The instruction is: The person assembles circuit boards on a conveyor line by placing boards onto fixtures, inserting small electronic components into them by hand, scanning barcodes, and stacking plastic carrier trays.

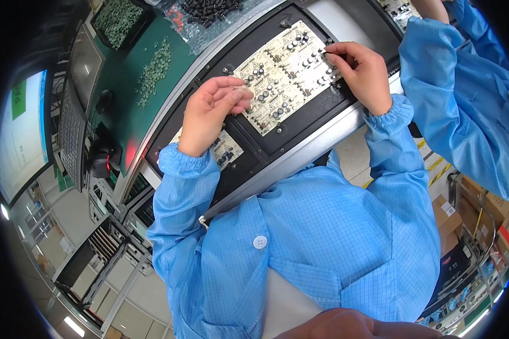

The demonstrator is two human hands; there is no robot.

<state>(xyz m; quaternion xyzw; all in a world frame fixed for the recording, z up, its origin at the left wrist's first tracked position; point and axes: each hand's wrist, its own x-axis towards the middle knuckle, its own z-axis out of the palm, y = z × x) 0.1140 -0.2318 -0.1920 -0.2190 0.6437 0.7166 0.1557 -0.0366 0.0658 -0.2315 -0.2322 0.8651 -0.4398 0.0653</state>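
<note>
A pale circuit board panel [274, 93], dotted with small black cylindrical parts, lies in a black carrier frame [300, 131] in front of me. Over its left edge, my left hand [209, 110] has its fingertips pinched together around a tiny pale piece too small to name. At the panel's upper right, my right hand [365, 73] pinches with thumb and forefinger just above the board; a small dark part shows at the fingertips, its kind unclear. Partly under my left wrist sits another pale circuit board [227, 151] in the neighbouring carrier.
Loose green components [155, 70] are strewn on a green mat [175, 42], below a black bin [119, 25] of similar pieces. A clear bag [195, 37] holds black parts. Left stand a keyboard [72, 127], mouse [104, 101] and monitor [25, 133]. Another person's blue sleeve [435, 73] reaches in at right.
</note>
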